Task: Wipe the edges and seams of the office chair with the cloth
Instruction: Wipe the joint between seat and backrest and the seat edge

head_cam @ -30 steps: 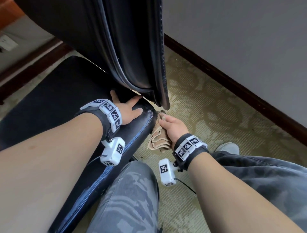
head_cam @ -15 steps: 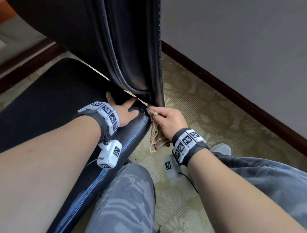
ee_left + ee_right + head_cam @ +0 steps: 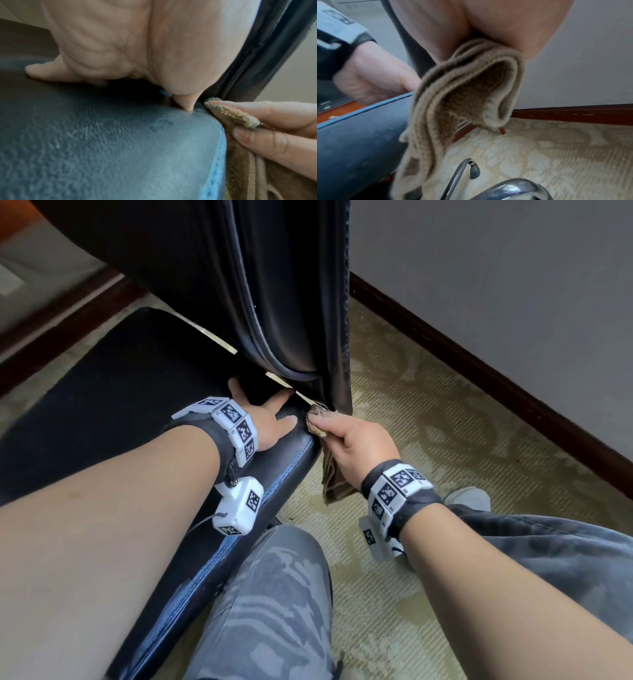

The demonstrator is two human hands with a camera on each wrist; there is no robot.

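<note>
My left hand (image 3: pixel 265 422) lies flat, fingers spread, on the far right corner of the black seat (image 3: pixel 102 412), just below the backrest (image 3: pixel 239 285). My right hand (image 3: pixel 356 443) pinches a brown cloth (image 3: pixel 317 422) against the seat corner, right where the backrest's lower edge meets it; the rest of the cloth hangs down beside the seat's blue-stitched edge. My knees in grey camouflage trousers (image 3: pixel 274 594) are near me, over patterned carpet (image 3: pixel 445 412) that runs right to a dark skirting board (image 3: pixel 479 364).
</note>
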